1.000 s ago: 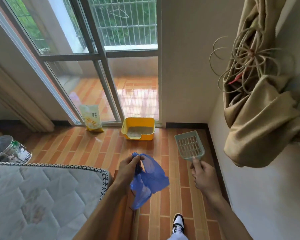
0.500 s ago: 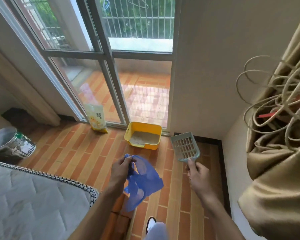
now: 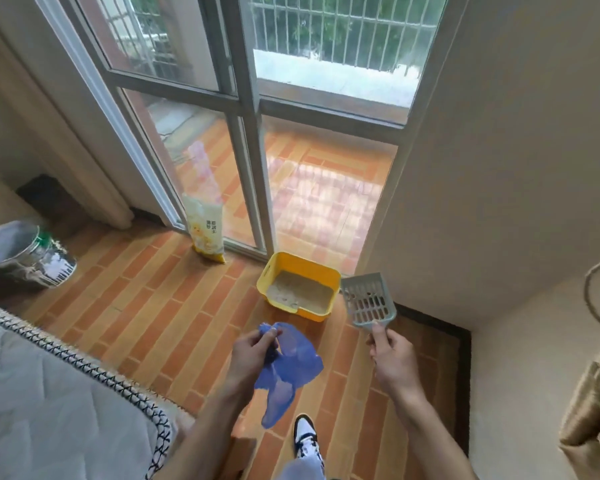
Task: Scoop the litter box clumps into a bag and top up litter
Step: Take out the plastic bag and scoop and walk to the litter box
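A yellow litter box (image 3: 334,276) with pale litter sits on the brick-patterned floor by the glass door. My left hand (image 3: 252,355) pinches a crumpled blue plastic bag (image 3: 291,368), which hangs down in front of me. My right hand (image 3: 392,358) grips the handle of a grey-green slotted scoop (image 3: 368,303), held upright just right of the box. A white and yellow bag of litter (image 3: 207,230) leans against the door frame, left of the box.
A mattress (image 3: 49,403) fills the lower left. A metal paint bucket (image 3: 25,254) stands at the left. The beige wall (image 3: 499,168) and a dark baseboard close the right side; a bundled curtain (image 3: 596,410) hangs at far right. My shoe (image 3: 305,434) is below.
I have walked closer to the litter box, which now looms larger. Both hands keep their hold on the bag and the scoop; the curtain has slid towards the right edge.
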`<state>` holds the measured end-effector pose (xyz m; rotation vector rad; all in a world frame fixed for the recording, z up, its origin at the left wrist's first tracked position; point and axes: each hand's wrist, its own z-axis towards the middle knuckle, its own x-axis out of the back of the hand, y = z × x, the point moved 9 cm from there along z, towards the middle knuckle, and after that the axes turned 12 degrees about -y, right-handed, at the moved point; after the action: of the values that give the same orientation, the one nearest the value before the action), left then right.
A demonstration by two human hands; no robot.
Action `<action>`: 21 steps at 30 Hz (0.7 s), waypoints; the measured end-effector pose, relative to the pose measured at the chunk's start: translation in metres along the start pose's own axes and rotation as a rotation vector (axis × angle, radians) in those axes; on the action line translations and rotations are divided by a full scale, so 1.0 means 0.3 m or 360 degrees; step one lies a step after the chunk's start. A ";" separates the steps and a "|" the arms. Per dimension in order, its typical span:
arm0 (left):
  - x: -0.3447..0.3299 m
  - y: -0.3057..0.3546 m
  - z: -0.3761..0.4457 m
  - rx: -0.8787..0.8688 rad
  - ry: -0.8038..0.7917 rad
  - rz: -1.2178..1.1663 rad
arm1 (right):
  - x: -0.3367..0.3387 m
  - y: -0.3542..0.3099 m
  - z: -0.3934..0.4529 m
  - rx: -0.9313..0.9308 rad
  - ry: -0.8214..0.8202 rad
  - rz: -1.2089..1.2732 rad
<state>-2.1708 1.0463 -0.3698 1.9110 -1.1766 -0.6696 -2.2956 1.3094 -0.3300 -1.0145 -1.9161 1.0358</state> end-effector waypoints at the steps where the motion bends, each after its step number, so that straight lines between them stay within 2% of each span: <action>1: 0.001 0.012 0.038 0.0018 0.0004 -0.0023 | -0.014 -0.014 0.051 -0.0003 -0.0013 -0.0011; 12: -0.025 0.161 0.346 0.0075 0.0060 -0.0296 | -0.257 -0.117 0.493 0.0038 -0.0358 -0.0174; 18: -0.052 0.190 0.535 0.0103 0.0125 -0.0270 | -0.453 -0.175 0.670 0.0158 -0.0781 -0.0092; 21: -0.068 0.194 0.626 0.0121 0.0175 -0.0249 | -0.533 -0.151 0.762 0.0133 -0.0859 -0.0070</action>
<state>-2.3501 0.9850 -0.4257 2.0922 -1.0044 -0.6013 -2.4355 1.0809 -0.4205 -0.6824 -2.2792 1.4590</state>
